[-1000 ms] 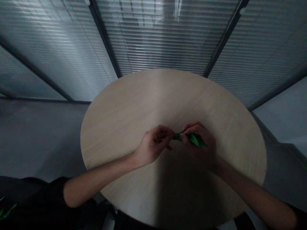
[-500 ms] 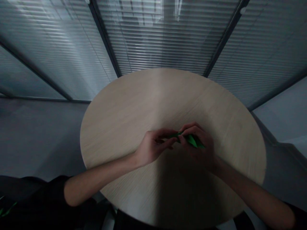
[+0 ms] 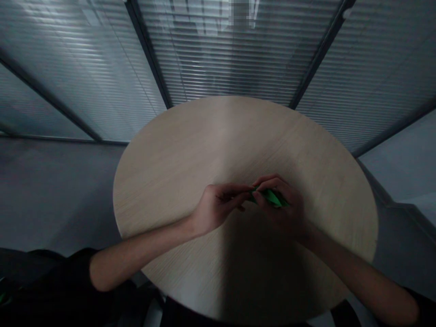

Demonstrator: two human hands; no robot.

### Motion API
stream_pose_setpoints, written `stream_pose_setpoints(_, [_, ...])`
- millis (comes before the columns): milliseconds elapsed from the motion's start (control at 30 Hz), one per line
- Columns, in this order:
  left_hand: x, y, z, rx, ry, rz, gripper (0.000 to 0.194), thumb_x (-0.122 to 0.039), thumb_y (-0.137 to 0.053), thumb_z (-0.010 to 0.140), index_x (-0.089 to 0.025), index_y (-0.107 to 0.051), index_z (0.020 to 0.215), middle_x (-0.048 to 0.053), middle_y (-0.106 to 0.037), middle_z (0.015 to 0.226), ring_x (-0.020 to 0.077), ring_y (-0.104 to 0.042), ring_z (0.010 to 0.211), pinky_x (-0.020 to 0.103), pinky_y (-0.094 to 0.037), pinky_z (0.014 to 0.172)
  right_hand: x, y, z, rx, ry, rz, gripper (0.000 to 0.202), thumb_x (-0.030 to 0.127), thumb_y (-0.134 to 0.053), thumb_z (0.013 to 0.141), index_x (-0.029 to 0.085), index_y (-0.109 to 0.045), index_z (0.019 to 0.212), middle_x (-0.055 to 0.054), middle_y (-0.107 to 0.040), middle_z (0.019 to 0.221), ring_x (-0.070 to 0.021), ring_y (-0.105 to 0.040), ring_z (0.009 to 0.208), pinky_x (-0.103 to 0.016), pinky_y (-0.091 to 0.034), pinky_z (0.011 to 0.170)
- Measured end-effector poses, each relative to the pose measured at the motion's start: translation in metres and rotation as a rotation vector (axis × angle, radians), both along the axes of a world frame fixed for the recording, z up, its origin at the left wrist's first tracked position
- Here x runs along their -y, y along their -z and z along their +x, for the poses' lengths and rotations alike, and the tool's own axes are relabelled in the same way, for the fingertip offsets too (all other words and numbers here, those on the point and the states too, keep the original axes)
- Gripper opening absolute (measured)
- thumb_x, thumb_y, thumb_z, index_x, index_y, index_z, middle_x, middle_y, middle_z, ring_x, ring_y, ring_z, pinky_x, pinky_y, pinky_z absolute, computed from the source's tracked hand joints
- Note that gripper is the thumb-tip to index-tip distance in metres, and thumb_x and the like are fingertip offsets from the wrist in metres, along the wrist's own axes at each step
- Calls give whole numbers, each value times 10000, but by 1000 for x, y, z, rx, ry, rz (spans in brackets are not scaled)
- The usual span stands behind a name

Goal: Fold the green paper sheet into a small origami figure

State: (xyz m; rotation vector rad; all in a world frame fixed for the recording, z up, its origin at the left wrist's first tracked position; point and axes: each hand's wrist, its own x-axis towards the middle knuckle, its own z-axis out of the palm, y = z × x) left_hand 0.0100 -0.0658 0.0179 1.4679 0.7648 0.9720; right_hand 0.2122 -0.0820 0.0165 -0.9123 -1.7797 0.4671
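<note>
A small green piece of folded paper (image 3: 273,198) is held between my two hands above the round table. My left hand (image 3: 218,204) pinches its left end with thumb and fingertips. Curled around the paper from the right, my right hand (image 3: 288,202) grips it between thumb and fingers. The fingertips of both hands nearly meet, and they hide much of the paper. Dim light keeps the exact folded shape from being made out.
The round wooden table (image 3: 170,154) spreads under both forearms, with a dark shadow across its near half. Behind it stand glass partitions with blinds (image 3: 218,68) and dark frames (image 3: 150,54). Grey floor (image 3: 68,190) lies to the left.
My left thumb and fingers have closed together on the paper's left end. The paper has turned slightly in my right hand, which stays in about the same place.
</note>
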Motion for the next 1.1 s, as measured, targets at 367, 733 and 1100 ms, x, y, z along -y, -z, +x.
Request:
stream_pose_setpoints(367, [2, 1, -1, -3, 2, 14, 253, -238, -693, 951, -114, -804, 1141, 111, -833, 1007, 158, -776, 770, 212, -660, 658, 1, 0, -1, -22, 7, -14, 112, 145, -699, 933, 235, -636, 952, -14, -695, 985, -136, -683, 849, -267, -557, 740])
stream_pose_setpoints(733, [3, 2, 0, -10, 22, -23, 277, -292, -702, 955, -126, -805, 1150, 121, -828, 1037, 202, -796, 857, 257, -683, 696, 3, 1, -2, -57, 16, -46, 143, 130, -699, 914, 239, -616, 953, -3, -676, 982, -124, -661, 794, -249, -539, 665])
stream_pose_setpoints(1100, [3, 3, 0, 12, 6, -51, 310, -304, -729, 939, -118, -772, 1183, 121, -826, 1024, 168, -776, 779, 238, -659, 671, 5, 2, -4, -111, -15, -107, 138, 170, -678, 949, 251, -595, 1022, -14, -654, 981, -141, -678, 813, -263, -591, 680])
